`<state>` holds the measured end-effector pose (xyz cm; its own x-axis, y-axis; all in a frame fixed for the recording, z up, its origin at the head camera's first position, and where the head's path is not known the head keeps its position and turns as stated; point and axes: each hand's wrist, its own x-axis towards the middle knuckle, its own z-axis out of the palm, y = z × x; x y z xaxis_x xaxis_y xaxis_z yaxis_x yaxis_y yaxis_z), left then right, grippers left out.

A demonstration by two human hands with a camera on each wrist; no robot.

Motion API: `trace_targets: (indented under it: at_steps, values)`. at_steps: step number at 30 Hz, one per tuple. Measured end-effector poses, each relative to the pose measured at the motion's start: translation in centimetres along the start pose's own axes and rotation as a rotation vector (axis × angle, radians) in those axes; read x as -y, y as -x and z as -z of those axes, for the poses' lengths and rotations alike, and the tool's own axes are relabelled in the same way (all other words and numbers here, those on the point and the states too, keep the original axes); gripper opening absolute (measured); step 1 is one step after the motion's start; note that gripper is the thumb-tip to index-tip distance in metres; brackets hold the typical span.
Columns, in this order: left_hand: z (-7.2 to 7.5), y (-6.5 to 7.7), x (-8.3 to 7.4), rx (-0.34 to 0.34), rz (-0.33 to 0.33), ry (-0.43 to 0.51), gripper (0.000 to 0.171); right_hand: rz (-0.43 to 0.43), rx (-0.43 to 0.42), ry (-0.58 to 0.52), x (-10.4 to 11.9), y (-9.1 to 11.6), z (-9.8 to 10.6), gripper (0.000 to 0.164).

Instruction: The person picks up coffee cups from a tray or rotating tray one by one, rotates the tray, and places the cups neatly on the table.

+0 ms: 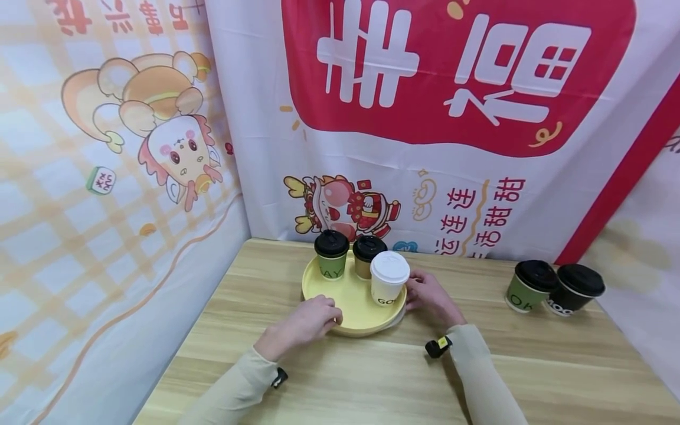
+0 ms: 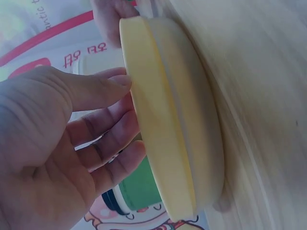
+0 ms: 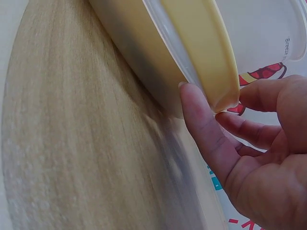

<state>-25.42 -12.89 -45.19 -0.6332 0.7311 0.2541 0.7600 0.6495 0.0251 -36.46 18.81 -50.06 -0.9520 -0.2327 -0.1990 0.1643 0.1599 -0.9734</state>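
A round yellow tray (image 1: pixel 350 307) with a raised rim sits on the wooden table, a pale seam running round its side. On it stand a green cup with a black lid (image 1: pixel 332 260), a brown cup with a black lid (image 1: pixel 363 262) and a white cup with a white lid (image 1: pixel 388 280). At the tray's right edge, my right hand (image 1: pixel 427 295) pinches the rim, its thumb (image 3: pixel 204 124) against the side wall. My left hand (image 1: pixel 310 321) is at the front left rim, fingers loosely bent; their tips (image 2: pixel 127 127) meet the rim's edge.
To the right, another green cup (image 1: pixel 526 289) and a black cup (image 1: pixel 574 289), both black-lidded, stand side by side on the wooden table (image 1: pixel 372 383). Printed cloth (image 1: pixel 255 147) hangs behind the table and on the left.
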Motion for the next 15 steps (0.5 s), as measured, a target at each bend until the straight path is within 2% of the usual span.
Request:
trace_targets:
  at_steps: [7, 15]
  values:
    - [0.6, 0.2, 0.7, 0.037, 0.03, 0.032, 0.009, -0.005, -0.012, 0.014, 0.1, 0.1, -0.1, 0.024]
    - [1.6, -0.4, -0.3, 0.007, 0.037, 0.05, 0.009, -0.001, -0.009, 0.025, 0.0, -0.1, 0.1, 0.025]
